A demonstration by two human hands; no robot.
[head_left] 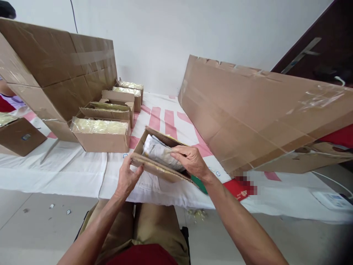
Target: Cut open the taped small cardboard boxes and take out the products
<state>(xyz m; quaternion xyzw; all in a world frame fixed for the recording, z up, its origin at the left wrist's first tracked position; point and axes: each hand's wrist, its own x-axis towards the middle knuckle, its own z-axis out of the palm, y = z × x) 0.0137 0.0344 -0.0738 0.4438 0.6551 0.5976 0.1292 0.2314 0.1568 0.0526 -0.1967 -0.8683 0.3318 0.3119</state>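
Observation:
A small open cardboard box (pixel 161 172) stands at a slant near the table's front edge. My left hand (pixel 127 177) grips its left end, thumb on the near wall and fingers around the corner. White printed sheets or flat packets (pixel 157 150) stand inside the box; I cannot tell which. With thumb and fingers closed, my right hand (pixel 192 161) reaches in over the right part and pinches their upper edge. Its fingertips are partly hidden. Under my right wrist, a green piece (pixel 199 183) shows beside the box.
Small boxes with clear wrapping (pixel 100 141) line the left, against stacked large cartons (pixel 59 59). A big cardboard panel (pixel 248 110) leans at right. A red card (pixel 235 188) and a white device (pixel 332 200) lie on the white cloth (pixel 68 171). Another person's arm (pixel 4 88) shows far left.

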